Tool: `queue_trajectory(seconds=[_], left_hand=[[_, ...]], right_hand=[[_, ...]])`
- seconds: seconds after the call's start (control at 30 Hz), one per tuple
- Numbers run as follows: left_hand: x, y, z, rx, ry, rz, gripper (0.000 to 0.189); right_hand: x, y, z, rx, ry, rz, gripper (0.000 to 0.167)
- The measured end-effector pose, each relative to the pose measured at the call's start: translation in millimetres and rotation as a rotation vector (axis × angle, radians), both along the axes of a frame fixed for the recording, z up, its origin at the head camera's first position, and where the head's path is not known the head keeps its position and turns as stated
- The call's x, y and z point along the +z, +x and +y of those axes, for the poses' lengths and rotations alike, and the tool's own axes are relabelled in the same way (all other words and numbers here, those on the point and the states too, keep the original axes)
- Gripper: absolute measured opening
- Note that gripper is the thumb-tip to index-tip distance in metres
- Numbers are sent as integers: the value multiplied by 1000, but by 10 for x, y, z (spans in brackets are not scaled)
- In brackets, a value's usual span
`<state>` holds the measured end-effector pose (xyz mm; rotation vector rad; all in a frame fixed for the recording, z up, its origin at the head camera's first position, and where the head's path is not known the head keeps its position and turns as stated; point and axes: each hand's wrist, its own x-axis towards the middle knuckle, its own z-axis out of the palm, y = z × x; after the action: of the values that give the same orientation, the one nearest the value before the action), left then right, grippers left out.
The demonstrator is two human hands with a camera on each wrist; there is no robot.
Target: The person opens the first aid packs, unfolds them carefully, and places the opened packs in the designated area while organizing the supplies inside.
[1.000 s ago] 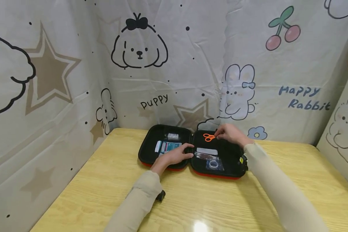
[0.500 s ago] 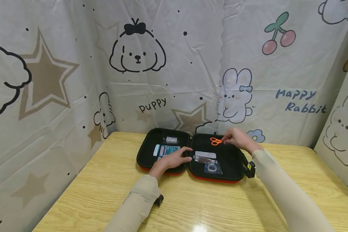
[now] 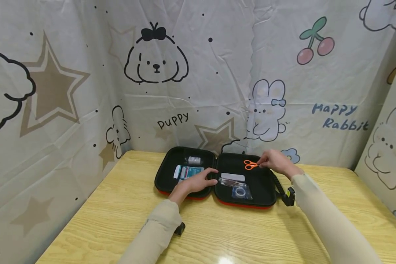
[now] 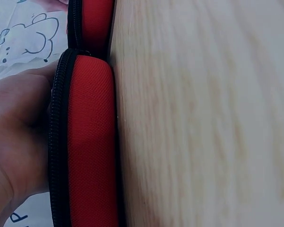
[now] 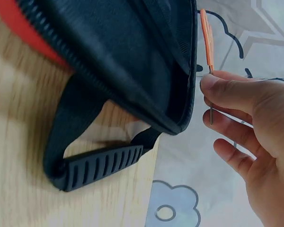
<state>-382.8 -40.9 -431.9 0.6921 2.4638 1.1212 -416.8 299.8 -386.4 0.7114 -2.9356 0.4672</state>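
Orange-handled scissors (image 3: pixel 250 165) hang over the back of the right half of an unfolded black-lined case (image 3: pixel 262 185). My right hand (image 3: pixel 277 162) pinches their metal blades between thumb and fingers, handles pointing away; the right wrist view shows the scissors (image 5: pixel 208 42) edge-on beside the case rim. My left hand (image 3: pixel 198 181) lies over the left half near the hinge, thumb and fingers apart. Blue-and-white packets (image 3: pixel 192 171) are partly under it. In the left wrist view, the red case side (image 4: pixel 92 142) hides its fingers.
A small white wrapped roll (image 3: pixel 194 160) lies in the left half. The right half holds a white strip (image 3: pixel 232 177), thin sticks (image 3: pixel 230 182) and a bagged ring-shaped roll (image 3: pixel 241 193). A black carry handle (image 5: pixel 104 168) sticks out at the right. Behind the wooden table (image 3: pixel 217 234) hangs a printed curtain (image 3: pixel 217 84).
My right hand has moved to the right, carrying the scissors across the right half of the case. My left hand stays near the hinge. The head view has tilted slightly.
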Motion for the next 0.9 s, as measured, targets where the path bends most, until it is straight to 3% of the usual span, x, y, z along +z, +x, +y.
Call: queue_trajectory(seconds=[0.4,0.73,0.9], left_hand=[[-18,-7,-8,1,11,-4,48],[-27,-17,-4,0,-2,-5,49],[-14,-8,-7,5,2,-14,49]], right_hand=[[-43,39,70,-1,51,1,5],[-37,-10,-51,-102,113,-112,6],[-26,-50,-94,-112,158,-132,7]])
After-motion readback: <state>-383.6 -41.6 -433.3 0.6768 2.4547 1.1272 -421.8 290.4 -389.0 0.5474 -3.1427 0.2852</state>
